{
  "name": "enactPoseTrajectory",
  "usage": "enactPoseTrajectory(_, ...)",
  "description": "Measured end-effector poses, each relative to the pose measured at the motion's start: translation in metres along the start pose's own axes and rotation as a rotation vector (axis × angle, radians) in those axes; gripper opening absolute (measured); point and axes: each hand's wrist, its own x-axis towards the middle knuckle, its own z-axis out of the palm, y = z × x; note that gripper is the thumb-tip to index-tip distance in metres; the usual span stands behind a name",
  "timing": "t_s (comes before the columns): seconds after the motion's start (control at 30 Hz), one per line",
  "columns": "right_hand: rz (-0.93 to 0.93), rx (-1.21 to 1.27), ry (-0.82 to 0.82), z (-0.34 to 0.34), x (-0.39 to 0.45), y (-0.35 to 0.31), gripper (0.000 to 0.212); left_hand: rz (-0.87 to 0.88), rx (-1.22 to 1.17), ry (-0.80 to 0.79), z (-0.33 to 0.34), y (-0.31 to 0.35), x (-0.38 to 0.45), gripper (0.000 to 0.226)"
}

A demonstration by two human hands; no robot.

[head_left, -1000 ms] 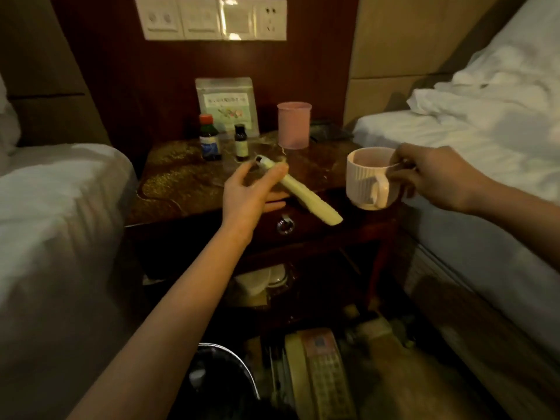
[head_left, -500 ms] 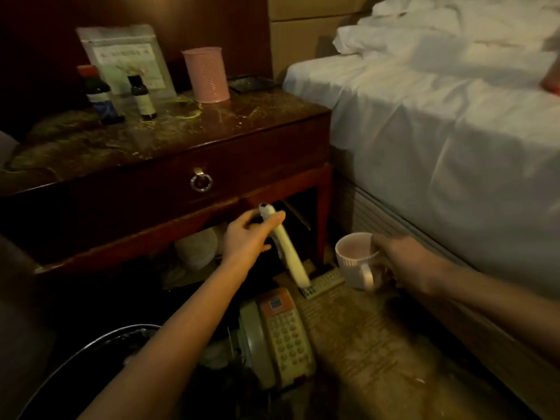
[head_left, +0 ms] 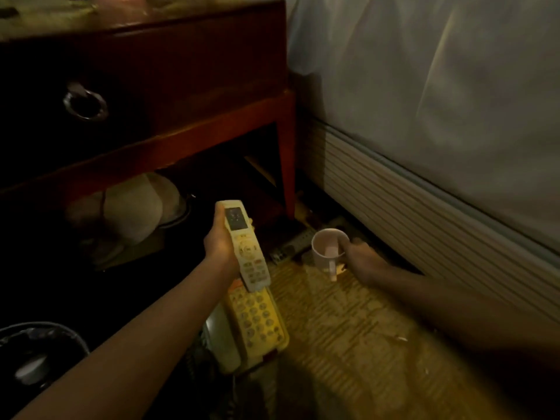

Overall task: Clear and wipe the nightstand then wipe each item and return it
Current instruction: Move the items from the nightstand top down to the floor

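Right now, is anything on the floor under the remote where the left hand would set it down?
Yes. A phone lies on the floor directly below the remote in the left hand. Bare carpet shows to its right.

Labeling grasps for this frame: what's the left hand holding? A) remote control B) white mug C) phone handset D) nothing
A: the left hand grips the remote control, screen and buttons facing up, above the telephone on the floor; the right hand holds the mug.
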Motion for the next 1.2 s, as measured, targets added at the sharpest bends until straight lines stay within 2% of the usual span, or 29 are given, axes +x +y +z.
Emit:
enactPoseTrajectory(0.07,-0.087,-0.110,0.057,0.007,0.003,0.006,0.052,-0.071,-0.060,-0.006,0.002,-0.011,0.011,0.068)
enactPoseTrajectory(0.27,0.007,0.080,0.070,0.027,0.006,0.016,0.054,-0.159,-0.009,-0.008,0.007,-0.045,0.023,0.066)
enactPoseTrajectory(0.43,0.075,0.005,0.025,0.023,-0.004,0.012,0.028,-0.225,-0.051,0.014,0.005,-0.064,0.026,0.064)
enactPoseTrajectory(0.5,0.076,-0.023,0.121,0.023,-0.018,0.003,0.036,-0.232,-0.068,0.039,0.009,-0.067,0.021,0.059)
enactPoseTrajectory(0.6,0.057,0.199,0.264,0.028,-0.052,-0.019,0.041,-0.243,-0.092,0.076,0.013,-0.073,0.015,0.053)
enactPoseTrajectory(0.67,0.102,0.433,0.150,0.031,-0.072,-0.031,0.033,-0.250,-0.098,0.075,0.014,-0.078,0.011,0.053)
enactPoseTrajectory(0.73,0.260,0.881,-0.242,0.029,-0.088,-0.044,0.029,-0.256,-0.092,0.070,0.014,-0.085,0.008,0.054)
enactPoseTrajectory(0.77,0.298,1.057,-0.444,0.029,-0.093,-0.045,0.028,-0.262,-0.092,0.072,0.015,-0.088,0.006,0.053)
enactPoseTrajectory(0.8,0.295,1.158,-0.573,0.028,-0.096,-0.044,0.026,-0.263,-0.092,0.074,0.016,-0.090,0.003,0.052)
enactPoseTrajectory(0.87,0.280,1.231,-0.624,0.030,-0.099,-0.037,0.019,-0.264,-0.087,0.071,0.020,-0.092,-0.003,0.051)
enactPoseTrajectory(0.93,0.304,1.277,-0.588,0.036,-0.100,-0.029,0.018,-0.282,-0.037,0.057,0.022,-0.092,-0.007,0.052)
enactPoseTrajectory(1.03,0.359,1.310,-0.498,0.041,-0.100,-0.019,0.023,-0.327,0.127,0.021,0.020,-0.090,-0.013,0.037)
enactPoseTrajectory(1.2,0.556,1.205,-0.229,0.053,-0.077,-0.008,0.029,-0.362,0.420,0.004,0.008,-0.092,-0.005,0.037)
